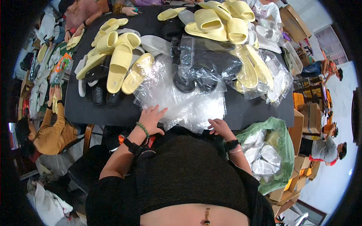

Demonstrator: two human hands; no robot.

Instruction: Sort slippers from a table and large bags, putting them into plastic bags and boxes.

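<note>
My left hand (151, 118) rests at the near edge of the dark table (102, 115), fingers spread beside a pile of clear plastic bags (196, 107). On the other side of that pile is my right hand (220, 127), its fingers apart and nothing in them. Beyond the bags lie black slippers in clear wrap (209, 62). Loose yellow slippers (120, 67) are heaped to the left, some on top of black ones (98, 94). Another heap of yellow slippers (209, 20) stands at the far side, and a bagged yellow pair (247, 67) lies to the right.
A green sack (284, 165) of wrapped pale slippers stands at my right, beside cardboard boxes (311, 116). Across the table a co-worker's hand (130, 11) rests near the edge. To the left, a person in a tan top (56, 133) works at another table with slippers.
</note>
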